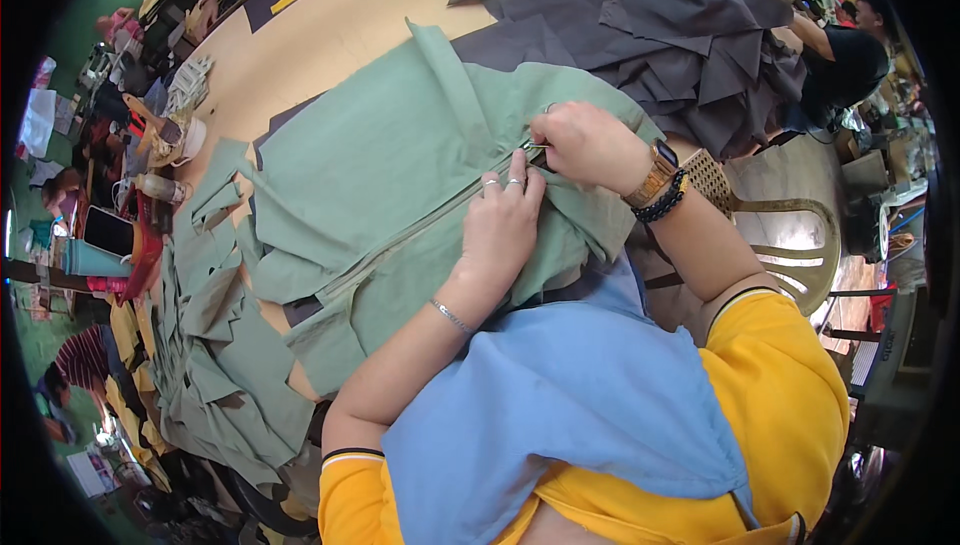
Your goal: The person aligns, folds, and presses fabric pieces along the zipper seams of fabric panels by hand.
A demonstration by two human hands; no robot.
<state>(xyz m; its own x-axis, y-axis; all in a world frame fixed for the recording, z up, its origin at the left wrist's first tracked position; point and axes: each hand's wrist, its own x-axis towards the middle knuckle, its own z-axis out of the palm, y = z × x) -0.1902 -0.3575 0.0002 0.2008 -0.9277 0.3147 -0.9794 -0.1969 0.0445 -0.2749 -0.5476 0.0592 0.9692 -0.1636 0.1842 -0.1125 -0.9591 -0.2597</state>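
Note:
A light green cloth piece point(360, 145) lies spread over the table before me, with a long narrow strip like a zipper point(425, 213) running slantwise across it. My left hand point(503, 215) rests on the cloth beside the strip's upper right end, its fingers stretched out and pressing down. Close by, my right hand point(590, 145) is closed in a pinch on a small shiny metal piece point(535, 146) at that end of the strip. Whether this is a zipper slider or a small tool, I cannot make out. A blue cloth point(570, 385) covers my front.
Dark grey cloth point(640, 35) is heaped at the far right of the table point(330, 45). Green cut pieces point(215, 345) hang over the left edge, near a red container point(145, 245) and a brush point(155, 120). A chair point(790, 230) stands at right. Other people work around.

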